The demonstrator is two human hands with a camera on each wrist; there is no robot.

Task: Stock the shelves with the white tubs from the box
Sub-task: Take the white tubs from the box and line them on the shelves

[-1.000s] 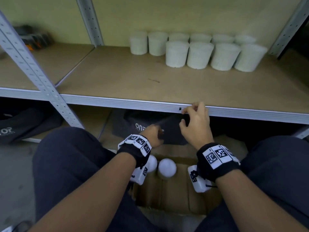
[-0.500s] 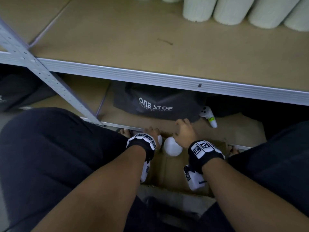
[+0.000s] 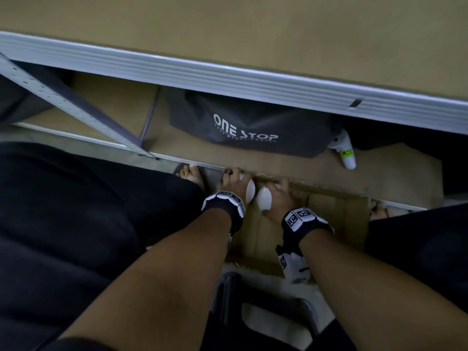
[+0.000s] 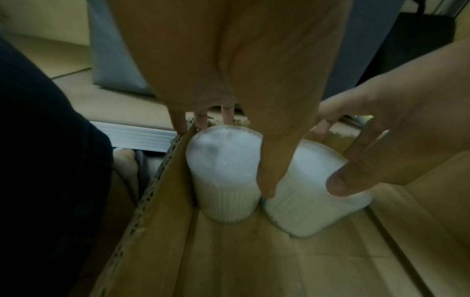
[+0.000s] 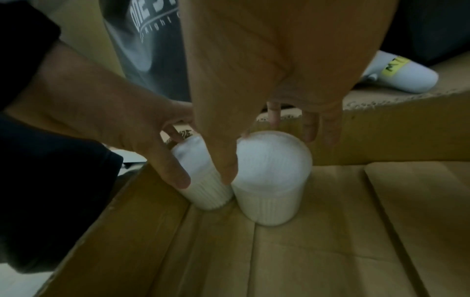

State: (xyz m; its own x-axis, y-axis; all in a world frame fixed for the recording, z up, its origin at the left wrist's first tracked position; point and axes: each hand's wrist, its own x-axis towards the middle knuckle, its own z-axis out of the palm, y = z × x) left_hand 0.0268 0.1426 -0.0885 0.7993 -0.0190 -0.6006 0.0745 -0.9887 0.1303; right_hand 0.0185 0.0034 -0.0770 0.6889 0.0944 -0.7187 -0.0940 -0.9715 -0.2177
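While both hands reach down into the cardboard box (image 3: pixel 336 216) on the floor, the relation that decides the lift is plain: each white tub stands directly below its own hand, upright, long axis vertical, so the coming move looks like a straight pull upward and then forward to the shelf (image 3: pixel 253 29) above. The left hand (image 3: pixel 234 182) comes down over the left tub (image 4: pixel 225 172), thumb against its near side and fingers past its far edge by the box's corner; the fingers are curling round it, though the grip does not look fully closed. The right hand (image 3: pixel 281 196) straddles the right tub (image 5: pixel 273 172) in the same way, thumb in the narrow gap between the two tubs and fingers at the far rim, grasping it. The tubs touch or nearly touch, side by side in the far left corner of the box, and each hand is nearest its own tub, so neither needs to cross. As for contents, these two tubs are all the box shows; the rest of its floor in the wrist views is bare cardboard. On the low shelf beyond lie a dark bag (image 3: pixel 250 127) printed ONE STOP and a white controller (image 3: pixel 347 153).
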